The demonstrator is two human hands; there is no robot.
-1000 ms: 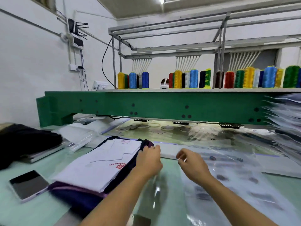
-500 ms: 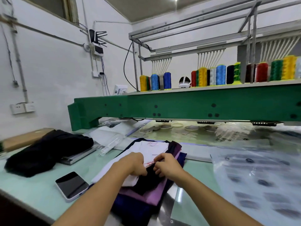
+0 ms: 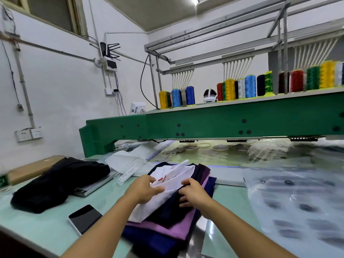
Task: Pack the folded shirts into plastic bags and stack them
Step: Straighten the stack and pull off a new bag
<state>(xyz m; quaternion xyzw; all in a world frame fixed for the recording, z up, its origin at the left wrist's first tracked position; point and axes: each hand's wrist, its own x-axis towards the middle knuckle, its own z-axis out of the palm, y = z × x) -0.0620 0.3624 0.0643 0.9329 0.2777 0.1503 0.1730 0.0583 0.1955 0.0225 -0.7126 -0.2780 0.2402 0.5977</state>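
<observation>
A folded white shirt (image 3: 173, 185) with red lettering sits on top of a small stack of folded shirts (image 3: 167, 226) near the front edge of the pale green table (image 3: 46, 226). Its near edge is lifted off the dark navy shirt (image 3: 167, 209) below it. Under that lie a purple one and a deep blue one at the bottom.

The left hand (image 3: 143, 189) grips the white shirt's near left side, thumb on top and fingers curled beneath the cloth. The right hand (image 3: 193, 194) is slipped in under the raised white edge, its fingers bent and pressing on the navy shirt; whether it is pinching any fabric I cannot tell.

To the right of the stack lies a spread of clear plastic bags (image 3: 297, 205) printed with dark marks, blurred in view. To the left, a phone (image 3: 84, 218) lies face up near the table edge, and beyond it a heap of black cloth (image 3: 55, 185) rests partly on a flat cardboard box (image 3: 31, 170).

Behind the stack runs the long green beam of an embroidery machine (image 3: 204, 123), with rows of coloured thread spools (image 3: 245, 86) standing along its top shelf.
</observation>
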